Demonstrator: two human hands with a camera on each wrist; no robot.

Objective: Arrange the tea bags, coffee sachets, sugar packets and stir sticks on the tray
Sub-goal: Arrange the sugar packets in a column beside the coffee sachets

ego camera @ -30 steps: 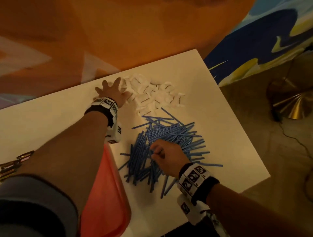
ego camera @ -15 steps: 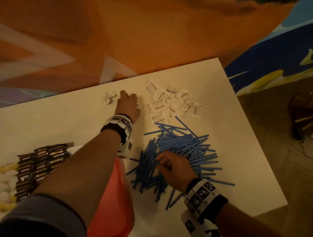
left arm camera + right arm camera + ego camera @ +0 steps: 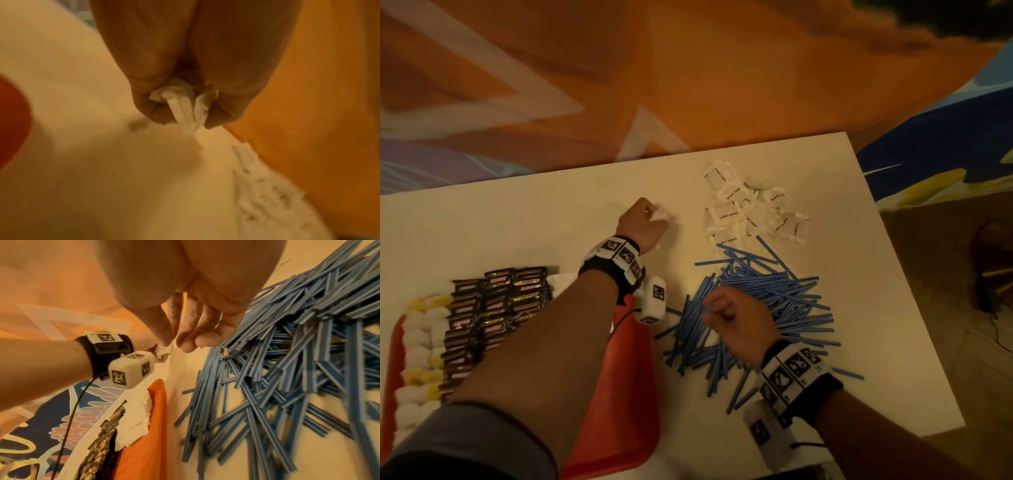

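Observation:
My left hand (image 3: 650, 219) grips a small bunch of white sugar packets (image 3: 185, 104) just above the white table (image 3: 517, 233), left of the loose sugar packet pile (image 3: 750, 209). My right hand (image 3: 719, 311) rests with loosely curled fingers on the heap of blue stir sticks (image 3: 774, 301); the right wrist view shows nothing between its fingers (image 3: 189, 344). The red tray (image 3: 619, 394) lies under my left forearm. It carries rows of dark coffee sachets (image 3: 496, 301), white and yellow tea bags (image 3: 421, 342) and a few sugar packets (image 3: 135, 418).
The table's far edge (image 3: 619, 161) and right edge (image 3: 893, 274) border an orange patterned floor. A dark object with a cable (image 3: 993, 274) sits on the floor at the right. Bare table lies between the tray and the far edge.
My left hand went from lying flat on the sugar pile to curling round a few packets and drawing left. The right hand stayed on the sticks. The view swung left, showing the tray's rows.

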